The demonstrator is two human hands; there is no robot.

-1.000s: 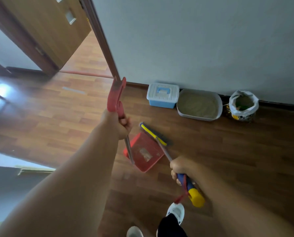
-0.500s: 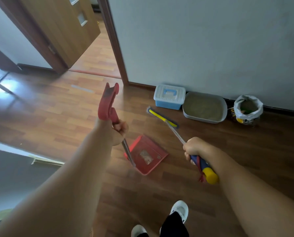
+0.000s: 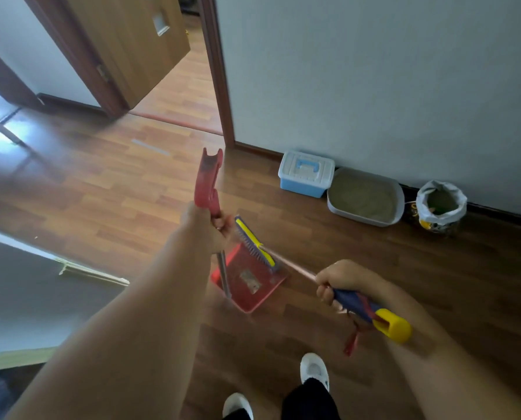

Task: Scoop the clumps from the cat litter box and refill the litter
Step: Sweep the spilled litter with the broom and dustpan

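Bristled broom [image 3: 253,242] at red plastic dustpan [image 3: 253,286].
Left grip [image 3: 203,222] clasps the dustpan's handle, right grip [image 3: 339,278] the broom's thin shaft; grainy litter box [image 3: 363,219] nearby.

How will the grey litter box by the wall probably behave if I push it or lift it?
It would likely slide rather than tip: the litter box is low, wide and rests on a smooth wooden floor. It is probably heavy for its size, since litter fills most of it. With no lid visible, tilting it may spill litter.
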